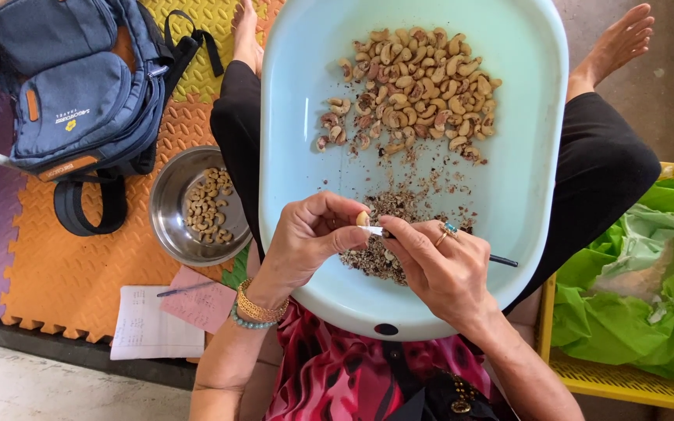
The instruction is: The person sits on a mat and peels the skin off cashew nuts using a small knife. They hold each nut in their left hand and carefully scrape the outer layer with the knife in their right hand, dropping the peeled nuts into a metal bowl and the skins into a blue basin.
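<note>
**Peeling cashews over a pale tub**

The left hand (306, 238) pinches a single cashew (363, 219) between thumb and fingertips, fingers pressed together around it. The right hand (438, 269) grips a thin dark-handled tool (501, 260), fingers closed on it, its tip touching the nut. Both hands work just above a heap of brown skins (380, 257) at the near end of the pale blue tub (524, 187) resting on the person's lap.

Judging by the piles, much is left: a large mound of nuts with patches of skin (415, 90) lies at the tub's far end, while the steel bowl (167, 195) on the orange floor mat (56, 273) holds only a modest layer of cleaned nuts (206, 206).
</note>
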